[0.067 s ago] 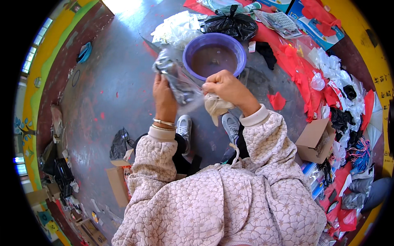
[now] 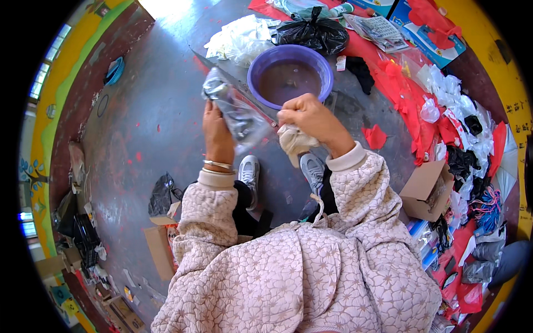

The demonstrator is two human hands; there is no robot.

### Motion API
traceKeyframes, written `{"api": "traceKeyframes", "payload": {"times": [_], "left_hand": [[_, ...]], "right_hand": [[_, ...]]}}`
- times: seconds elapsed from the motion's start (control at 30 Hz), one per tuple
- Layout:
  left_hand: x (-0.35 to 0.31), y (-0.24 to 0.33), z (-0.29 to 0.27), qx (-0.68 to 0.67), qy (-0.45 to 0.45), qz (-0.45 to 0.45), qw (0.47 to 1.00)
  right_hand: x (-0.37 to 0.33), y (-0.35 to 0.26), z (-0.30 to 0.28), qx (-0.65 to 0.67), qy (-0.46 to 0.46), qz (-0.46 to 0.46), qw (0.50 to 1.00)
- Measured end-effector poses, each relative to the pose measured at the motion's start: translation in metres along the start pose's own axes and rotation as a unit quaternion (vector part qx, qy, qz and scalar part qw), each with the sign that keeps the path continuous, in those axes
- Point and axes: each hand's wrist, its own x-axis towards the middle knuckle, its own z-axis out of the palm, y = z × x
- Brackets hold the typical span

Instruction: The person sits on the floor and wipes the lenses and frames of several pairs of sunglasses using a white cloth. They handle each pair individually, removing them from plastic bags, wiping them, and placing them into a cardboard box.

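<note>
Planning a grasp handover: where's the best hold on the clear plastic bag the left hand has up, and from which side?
Probably the free lower end of the clear plastic bag, coming from the person's right. The left hand grips the left edge, and the bag slants down toward the right hand, which clutches a beige cloth wad. The purple basin crowds the far side.

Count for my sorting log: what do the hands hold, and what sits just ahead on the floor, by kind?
Clear plastic bag, left hand: 1
Beige cloth, right hand: 1
Purple basin: 1
Black tied bag: 1
Total: 4
</note>
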Motion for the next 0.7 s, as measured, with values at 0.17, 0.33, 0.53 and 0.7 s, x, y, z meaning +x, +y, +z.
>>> {"api": "traceKeyframes", "payload": {"times": [0.17, 0.33, 0.53, 0.7], "left_hand": [[-0.003, 0.004, 0.01, 0.001, 0.007, -0.012, 1.0], [-0.019, -0.007, 0.028, 0.101, -0.046, -0.032, 0.993], [-0.012, -0.008, 0.009, 0.084, -0.011, -0.018, 0.996], [-0.008, -0.005, 0.008, 0.048, -0.029, -0.036, 0.998]], "right_hand": [[0.009, 0.006, -0.009, 0.057, 0.097, 0.027, 0.993], [0.014, -0.01, 0.012, -0.076, 0.035, -0.05, 0.995], [0.017, 0.001, 0.003, 0.024, 0.037, -0.034, 0.998], [0.016, 0.003, -0.018, 0.11, 0.092, 0.063, 0.988]]}}
